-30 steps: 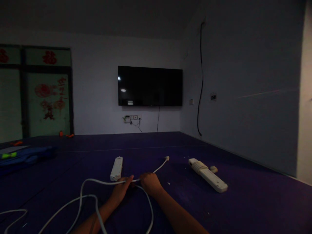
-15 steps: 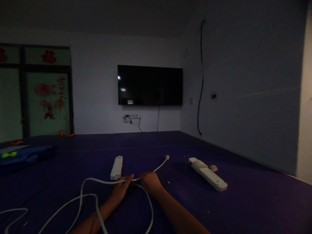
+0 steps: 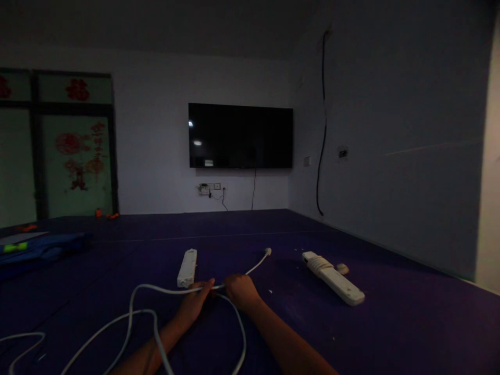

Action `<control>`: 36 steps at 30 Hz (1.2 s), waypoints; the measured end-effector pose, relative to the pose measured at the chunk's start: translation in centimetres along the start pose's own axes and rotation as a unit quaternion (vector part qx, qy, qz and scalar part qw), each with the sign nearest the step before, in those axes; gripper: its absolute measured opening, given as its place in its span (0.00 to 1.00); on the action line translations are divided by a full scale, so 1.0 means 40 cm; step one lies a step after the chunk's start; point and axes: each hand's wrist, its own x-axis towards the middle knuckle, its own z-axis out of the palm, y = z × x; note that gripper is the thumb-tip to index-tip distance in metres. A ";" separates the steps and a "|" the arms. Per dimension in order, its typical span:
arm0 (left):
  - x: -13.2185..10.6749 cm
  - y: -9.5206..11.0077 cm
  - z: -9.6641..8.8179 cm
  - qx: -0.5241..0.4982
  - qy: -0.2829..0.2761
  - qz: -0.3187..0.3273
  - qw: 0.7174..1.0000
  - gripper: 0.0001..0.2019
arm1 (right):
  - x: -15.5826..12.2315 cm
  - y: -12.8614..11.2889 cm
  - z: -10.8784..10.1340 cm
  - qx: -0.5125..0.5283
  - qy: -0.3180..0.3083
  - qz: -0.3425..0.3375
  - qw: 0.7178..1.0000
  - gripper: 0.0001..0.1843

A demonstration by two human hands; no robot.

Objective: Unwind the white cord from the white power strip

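A white power cord (image 3: 156, 287) runs in loose loops across the purple surface and passes through both hands. My left hand (image 3: 194, 302) pinches it under the thumb, just below a white power strip (image 3: 187, 267) that lies flat. Close to its right, my right hand (image 3: 241, 291) is closed in a fist around the cord; its fingertips are hidden. Beyond that fist the cord's end runs up to a plug (image 3: 267, 251) lying on the surface. Farther right rests a second power strip (image 3: 339, 284) with its own cord wrapped around one end.
Blue cloth (image 3: 47, 250) with a bright green item lies at the left. Small orange pieces (image 3: 105, 214) sit near the door. A black television (image 3: 240, 136) hangs on the far wall, and a dark cable (image 3: 322, 135) dangles down the right-hand wall.
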 end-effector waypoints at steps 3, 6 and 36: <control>0.003 -0.009 0.001 -0.006 0.001 0.001 1.000 0.24 | 0.000 -0.001 0.000 -0.001 0.000 0.004 1.000 0.12; 0.007 -0.020 0.002 -0.006 -0.005 -0.008 1.000 0.24 | -0.001 -0.001 -0.001 -0.001 -0.002 0.002 1.000 0.12; -0.001 -0.010 0.000 0.032 -0.003 -0.012 0.999 0.30 | 0.002 -0.001 0.005 -0.013 0.006 0.000 1.000 0.13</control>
